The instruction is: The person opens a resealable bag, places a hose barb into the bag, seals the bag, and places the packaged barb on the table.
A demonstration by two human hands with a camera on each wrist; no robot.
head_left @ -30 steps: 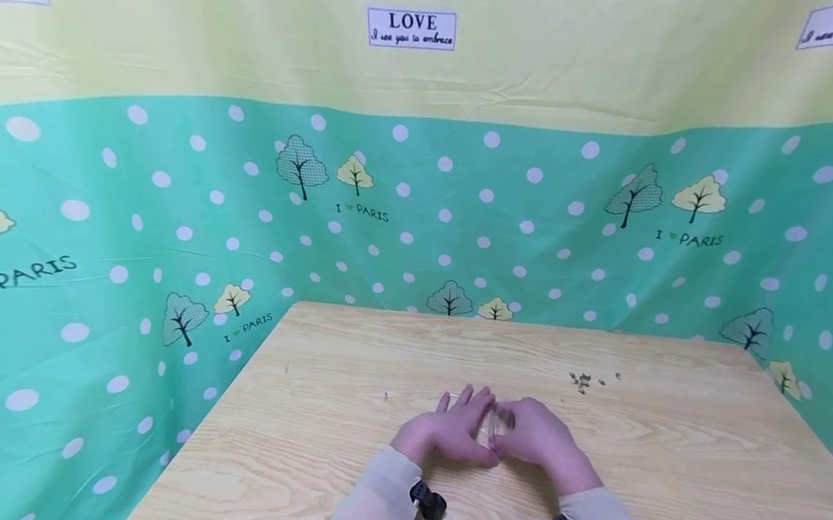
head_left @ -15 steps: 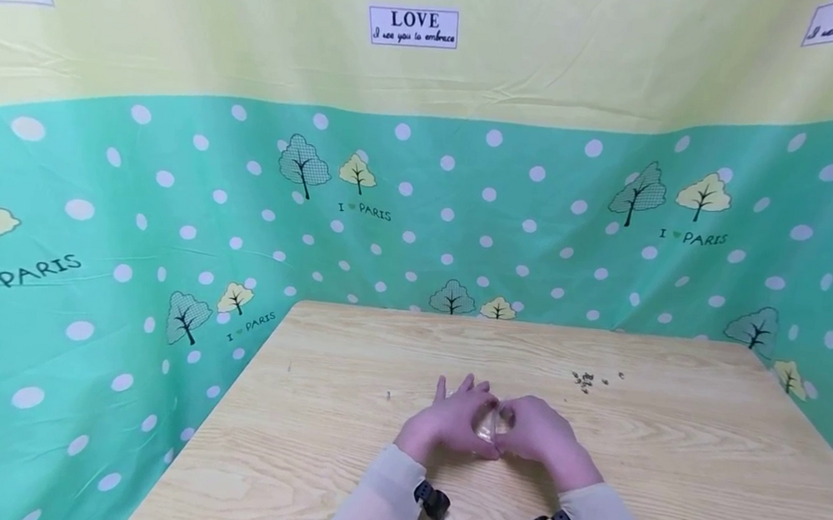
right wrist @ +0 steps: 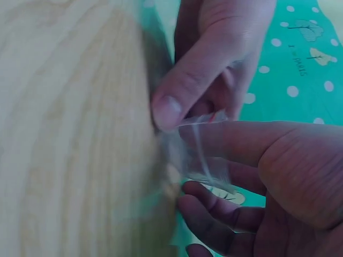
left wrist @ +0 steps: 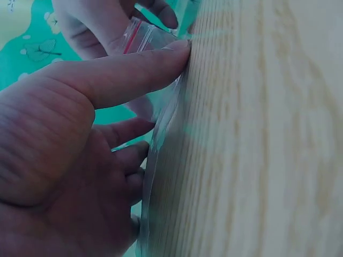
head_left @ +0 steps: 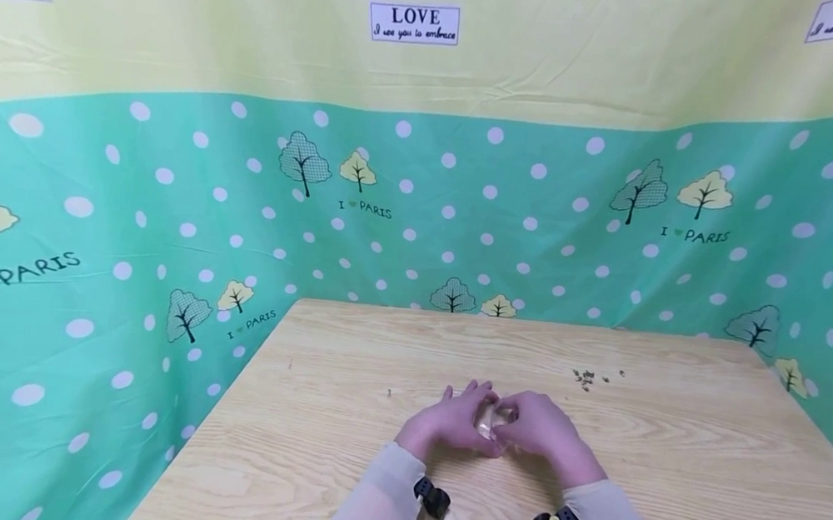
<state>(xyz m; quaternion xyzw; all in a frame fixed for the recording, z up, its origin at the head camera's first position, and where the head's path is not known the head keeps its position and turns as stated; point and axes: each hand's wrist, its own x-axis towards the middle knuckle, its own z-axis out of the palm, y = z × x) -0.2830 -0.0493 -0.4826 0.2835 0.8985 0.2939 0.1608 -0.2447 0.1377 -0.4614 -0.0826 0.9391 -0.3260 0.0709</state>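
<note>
A small clear zip-lock bag [head_left: 489, 420] lies low over the wooden table [head_left: 336, 470], between both hands. My left hand [head_left: 452, 421] holds its near left edge with the thumb, the other fingers spread behind it. In the left wrist view a red line runs along the bag's mouth [left wrist: 140, 36]. My right hand [head_left: 539, 427] pinches the bag's right end; in the right wrist view its thumb [right wrist: 236, 140] lies along the clear plastic [right wrist: 209, 168] by the seal. Fingers cover much of the bag.
Toward the back right lies a loose cluster of small dark metallic pieces [head_left: 586, 378], with a few strays beside it. One tiny piece [head_left: 389, 392] sits left of the hands. A dotted green curtain [head_left: 387, 249] hangs behind the table. Both wrists carry black cameras [head_left: 434, 498].
Both hands stay at the same spot on the bag. The left fingers have drawn in slightly from their wider spread, and more clear plastic shows between the hands.
</note>
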